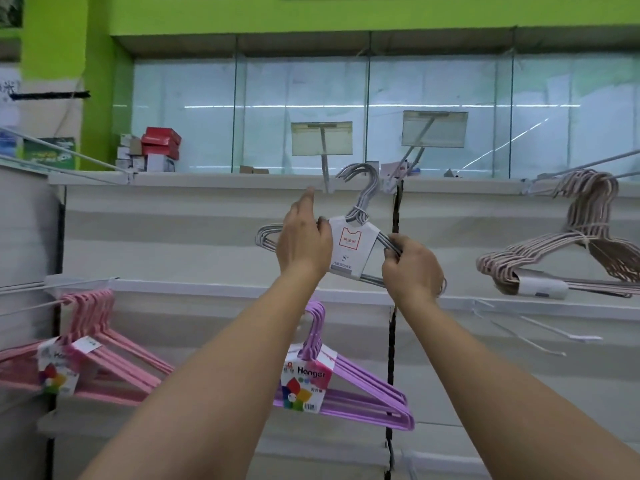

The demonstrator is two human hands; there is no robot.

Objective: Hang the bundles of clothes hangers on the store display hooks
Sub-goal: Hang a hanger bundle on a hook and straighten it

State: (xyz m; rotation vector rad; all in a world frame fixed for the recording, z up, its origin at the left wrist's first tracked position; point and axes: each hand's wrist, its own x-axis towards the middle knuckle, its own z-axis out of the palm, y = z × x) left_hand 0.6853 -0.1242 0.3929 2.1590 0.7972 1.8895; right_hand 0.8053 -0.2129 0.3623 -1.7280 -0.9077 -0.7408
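Grey hangers (353, 237) in a banded bundle with a white label sit high in the middle of the display wall, held up by both hands with their hooks raised near the top rail — whether they have caught on the display hook (393, 183) cannot be told. Much of the job looks done: a pink bundle (86, 344) hangs low on the left, a purple bundle (332, 379) low in the middle, and a beige bundle (571, 251) on the right. At least one bare hook (540, 344) shows low on the right, so more may be left. The left hand (304, 237) holds the bundle's left shoulder, index finger pointing up, the others curled round the wires. The right hand (412, 265) grips the right shoulder with curled fingers.
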